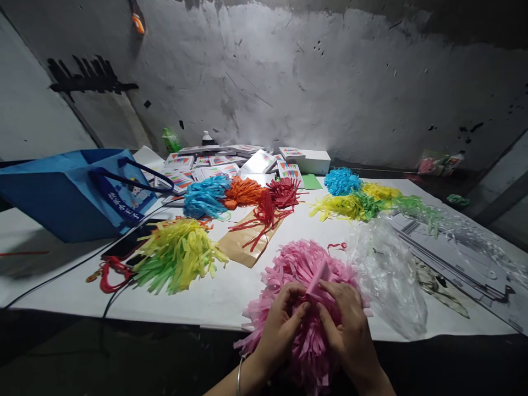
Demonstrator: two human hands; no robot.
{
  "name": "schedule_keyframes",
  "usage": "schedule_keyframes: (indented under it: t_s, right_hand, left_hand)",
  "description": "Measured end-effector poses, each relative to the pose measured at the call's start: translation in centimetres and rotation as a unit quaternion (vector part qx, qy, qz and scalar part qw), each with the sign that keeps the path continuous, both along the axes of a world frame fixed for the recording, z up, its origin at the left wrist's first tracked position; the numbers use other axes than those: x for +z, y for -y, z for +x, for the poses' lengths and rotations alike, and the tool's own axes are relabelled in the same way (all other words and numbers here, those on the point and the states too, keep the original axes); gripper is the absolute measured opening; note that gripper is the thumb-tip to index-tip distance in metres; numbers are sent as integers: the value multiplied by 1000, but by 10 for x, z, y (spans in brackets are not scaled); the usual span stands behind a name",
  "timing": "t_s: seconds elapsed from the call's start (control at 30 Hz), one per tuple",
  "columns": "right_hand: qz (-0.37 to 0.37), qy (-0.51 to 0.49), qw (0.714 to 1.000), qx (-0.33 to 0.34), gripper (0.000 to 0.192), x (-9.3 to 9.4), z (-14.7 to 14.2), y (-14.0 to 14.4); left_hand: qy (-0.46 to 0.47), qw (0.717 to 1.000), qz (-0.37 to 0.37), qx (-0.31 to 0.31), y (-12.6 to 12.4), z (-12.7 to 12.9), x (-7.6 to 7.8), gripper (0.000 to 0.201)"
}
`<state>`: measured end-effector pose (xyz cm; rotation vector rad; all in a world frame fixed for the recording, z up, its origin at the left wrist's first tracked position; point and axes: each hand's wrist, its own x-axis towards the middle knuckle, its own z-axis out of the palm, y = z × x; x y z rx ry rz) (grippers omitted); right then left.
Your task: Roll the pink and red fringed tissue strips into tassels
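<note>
The left hand (284, 324) and the right hand (350, 324) meet at the near edge of the counter (231, 291), over the pink tassel bundle (297, 269). Left grip: fingers curled and clenched on pink strips at the bundle's near side. Right grip: thumb and fingers pinched on a folded pink strip (319, 275) that stands up from the bundle. The two hands lie just beside each other, fingertips nearly touching. Part of the pink tassel bundle hangs over the counter edge below the hands. A metal bangle (239, 374) sits on the left wrist.

Positions relative to the pink tassel bundle:
- Right, touching: a crumpled clear plastic bag (388, 275).
- Left, near: a yellow-green tassel bundle (177, 253), with a red cord (109, 275) and a dark phone (127, 242) beyond it.
- Behind, near: a brown paper envelope (247, 242) with loose red strips (264, 217) lying across it.
- Further behind: a blue tassel bundle (206, 195), an orange tassel bundle (245, 191) and a red tassel bundle (284, 192), side by side.
- Behind and right: a light-blue tassel bundle (342, 181), with yellow and green tassels (358, 206) in front of it.
- Far left: a blue carrier bag (70, 192), lying on its side.
- Far back, against the wall: stacked printed packs (223, 160) and a white box (313, 161).
</note>
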<state>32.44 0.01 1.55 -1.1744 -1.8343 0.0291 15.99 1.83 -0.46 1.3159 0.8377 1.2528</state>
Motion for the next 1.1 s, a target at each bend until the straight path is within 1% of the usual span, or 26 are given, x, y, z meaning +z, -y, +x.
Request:
schedule_keyframes:
  t_s: [0.07, 0.17, 0.23, 0.3, 0.37, 0.47, 0.57, 0.63, 0.7, 0.77, 0.8, 0.9, 0.97, 1.03, 1.1]
  right_hand:
    - [15, 26, 999, 11, 30, 3, -1, -4]
    - [18, -7, 999, 33, 18, 8, -4, -8]
    - [22, -28, 998, 47, 15, 9, -5, -10]
    - [23, -34, 998, 57, 18, 10, -6, -11]
    - [12, -40, 997, 63, 18, 12, -5, -13]
    - [-23, -62, 996, 54, 13, 20, 0, -17]
    - [-78, -105, 991, 32, 20, 34, 7, -24]
    - [-121, -140, 982, 19, 25, 41, 11, -28]
    - [-153, -177, 972, 10, 31, 46, 13, -32]
    - [-168, -209, 963, 4, 39, 45, 15, -35]
    - [-171, -222, 960, 0, 42, 44, 15, -36]
    - [-170, -245, 954, -16, 47, 36, 17, -37]
    - [-164, -244, 956, -30, 45, 32, 17, -35]
    - [-150, -230, 961, -37, 40, 29, 15, -32]
    - [-132, -175, 975, -40, 42, 27, 11, -28]
  left_hand:
    - [-1, 1000, 12, 0, 0, 0, -1, 23]
    - [-28, 999, 37, 17, -1, 0, 0, 28]
    - [-75, 995, 60, 36, -1, 0, 4, 33]
    - [-141, 983, 99, 59, -3, 0, 11, 33]
    - [-202, 963, 154, 85, -5, 0, 19, 30]
    - [-266, 924, 257, 98, -11, -1, 26, 38]
    - [-304, 876, 358, 112, -17, -6, 29, 45]
    - [-322, 848, 395, 148, -21, -8, 29, 47]
    - [-341, 824, 416, 179, -22, -11, 31, 45]
    - [-356, 806, 436, 184, -23, -12, 34, 39]
    - [-364, 801, 440, 180, -23, -12, 36, 36]
    - [-404, 798, 409, 181, -24, -12, 40, 25]
    - [-427, 795, 385, 192, -25, -11, 42, 17]
    - [-432, 794, 382, 196, -26, -10, 42, 12]
    - [-426, 796, 385, 191, -26, -8, 42, 14]
